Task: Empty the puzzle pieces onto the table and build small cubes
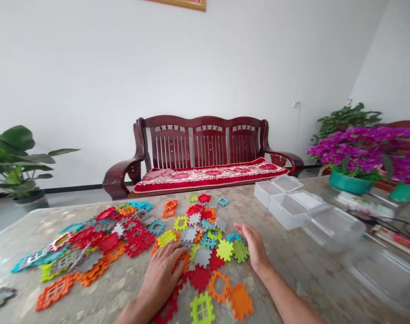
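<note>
Many toothed, interlocking plastic building tiles lie loose on the table. My left hand (167, 264) rests palm down on the front middle heap, fingers stretched over orange and red tiles and touching a yellow-green tile (167, 238). On the right of that heap, my right hand (255, 246) stands on its edge, fingers stretched out beside a green tile (240, 250) and a blue tile (233, 237); nothing shows in it. Between the hands are a grey tile (202, 257), a red tile (200, 278) and a lime tile (224, 250). Nearer me lie an orange tile (240, 301) and a lime window tile (202, 308).
A second heap of tiles (107, 240) spreads over the table's (124, 288) left side. Clear plastic boxes (286, 211) with lids (389, 274) stand at right, by purple flowers (367, 148), books and glasses. Behind the table is a wooden bench (205, 139).
</note>
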Demonstrator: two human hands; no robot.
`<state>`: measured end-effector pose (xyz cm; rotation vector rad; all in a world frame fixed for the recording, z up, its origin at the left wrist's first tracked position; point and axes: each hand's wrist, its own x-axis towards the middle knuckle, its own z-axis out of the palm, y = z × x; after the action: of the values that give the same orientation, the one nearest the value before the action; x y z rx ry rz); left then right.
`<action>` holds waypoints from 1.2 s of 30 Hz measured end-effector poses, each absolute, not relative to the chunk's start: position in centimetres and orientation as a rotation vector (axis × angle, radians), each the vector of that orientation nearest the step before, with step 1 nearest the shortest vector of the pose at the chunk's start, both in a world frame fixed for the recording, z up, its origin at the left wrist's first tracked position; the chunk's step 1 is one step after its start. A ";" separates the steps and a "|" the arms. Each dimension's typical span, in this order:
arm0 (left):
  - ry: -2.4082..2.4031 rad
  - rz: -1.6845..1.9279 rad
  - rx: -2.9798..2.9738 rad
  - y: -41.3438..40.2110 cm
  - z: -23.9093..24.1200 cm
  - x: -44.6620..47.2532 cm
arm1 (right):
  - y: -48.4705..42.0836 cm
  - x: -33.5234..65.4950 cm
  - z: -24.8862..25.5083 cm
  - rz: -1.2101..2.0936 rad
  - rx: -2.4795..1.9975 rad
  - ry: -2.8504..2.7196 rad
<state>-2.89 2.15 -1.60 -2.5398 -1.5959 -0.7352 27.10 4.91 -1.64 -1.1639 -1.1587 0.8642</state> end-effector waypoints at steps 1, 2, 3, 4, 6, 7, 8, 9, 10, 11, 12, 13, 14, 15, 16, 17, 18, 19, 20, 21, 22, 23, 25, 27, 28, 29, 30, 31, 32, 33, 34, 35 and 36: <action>-1.606 -0.726 -2.544 2.2 -1.7 -2.9 | 4.8 27.2 -1.6 0.828 -1.186 -1.197; -1.613 -0.718 -2.548 2.3 -1.7 -2.9 | 4.9 27.3 -1.7 0.784 -1.214 -1.240; -1.615 -0.711 -2.553 2.4 -1.8 -3.0 | 5.0 27.5 -1.8 0.731 -1.249 -1.285; -1.613 -0.708 -2.557 2.5 -1.8 -3.0 | 5.2 27.9 -1.9 0.670 -1.288 -1.328; -1.604 -0.706 -2.561 2.8 -1.9 -3.1 | 5.9 29.0 -2.3 0.528 -1.367 -1.417; -1.603 -0.706 -2.558 3.0 -1.9 -3.1 | 6.4 29.7 -2.6 0.450 -1.405 -1.458; -1.605 -0.701 -2.557 3.1 -1.9 -3.1 | 7.0 30.5 -2.8 0.373 -1.441 -1.498; -1.611 -0.693 -2.555 3.1 -1.9 -3.1 | 7.5 31.3 -3.0 0.304 -1.476 -1.534; -1.618 -0.682 -2.554 3.2 -1.8 -3.1 | 8.1 32.2 -3.1 0.254 -1.515 -1.568; -1.622 -0.671 -2.556 3.2 -1.8 -3.1 | 8.7 33.0 -3.2 0.225 -1.553 -1.605; -1.623 -0.665 -2.558 3.2 -1.7 -3.1 | 9.4 33.9 -3.2 0.219 -1.586 -1.648; -1.622 -0.661 -2.559 3.2 -1.7 -3.1 | 10.0 34.7 -3.1 0.238 -1.612 -1.689; -1.622 -0.660 -2.558 3.2 -1.7 -3.0 | 10.6 35.5 -3.0 0.274 -1.631 -1.723; -1.625 -0.661 -2.553 3.2 -1.7 -3.0 | 11.1 36.3 -2.9 0.320 -1.642 -1.746; -1.627 -0.660 -2.550 3.3 -1.8 -3.0 | 11.7 37.1 -2.8 0.373 -1.644 -1.757; -1.629 -0.656 -2.547 3.3 -1.8 -3.0 | 12.2 37.8 -2.6 0.421 -1.636 -1.756; -1.631 -0.655 -2.545 3.3 -1.8 -3.0 | 12.7 38.5 -2.5 0.459 -1.623 -1.750; -1.630 -0.656 -2.544 3.3 -1.8 -3.0 | 13.1 39.2 -2.4 0.487 -1.612 -1.739; -1.629 -0.660 -2.543 3.3 -1.8 -2.9 | 13.4 39.7 -2.4 0.506 -1.602 -1.729; -1.627 -0.667 -2.541 3.3 -1.8 -2.9 | 13.7 40.2 -2.3 0.516 -1.597 -1.724; -1.627 -0.673 -2.539 3.3 -1.8 -2.9 | 13.9 40.6 -2.4 0.518 -1.599 -1.725; -1.629 -0.679 -2.536 3.3 -1.9 -2.8 | 14.0 40.9 -2.4 0.516 -1.607 -1.727; -1.633 -0.681 -2.535 3.3 -1.9 -2.8 | 14.2 41.5 -2.5 0.505 -1.628 -1.731; -1.638 -0.680 -2.536 3.3 -2.0 -2.8 | 14.3 41.8 -2.6 0.493 -1.644 -1.729; -1.640 -0.682 -2.536 3.3 -2.0 -2.8 | 14.3 42.0 -2.7 0.489 -1.647 -1.726; -1.639 -0.685 -2.537 3.3 -2.0 -2.8 | 14.4 42.1 -2.8 0.487 -1.646 -1.724; -1.637 -0.693 -2.536 3.3 -2.1 -2.8 | 14.4 42.3 -2.8 0.486 -1.642 -1.722; -1.633 -0.705 -2.534 3.3 -2.1 -2.9 | 14.5 42.4 -2.9 0.485 -1.638 -1.717; -1.626 -0.718 -2.533 3.3 -2.1 -2.9 | 14.5 42.5 -2.9 0.482 -1.637 -1.707; -1.620 -0.730 -2.534 3.4 -2.1 -2.9 | 14.6 42.7 -3.0 0.478 -1.636 -1.693; -1.617 -0.739 -2.535 3.4 -2.1 -2.9 | 14.6 42.8 -3.0 0.477 -1.636 -1.679; -1.617 -0.743 -2.536 3.3 -2.1 -2.9 | 14.6 43.0 -3.0 0.478 -1.634 -1.666; -1.621 -0.739 -2.539 3.3 -2.1 -2.9 | 14.7 43.2 -3.1 0.479 -1.628 -1.655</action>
<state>-2.93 3.32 -2.06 -2.5395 -1.6210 -0.7394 43.21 14.67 -3.06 -1.6281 -1.6547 0.4791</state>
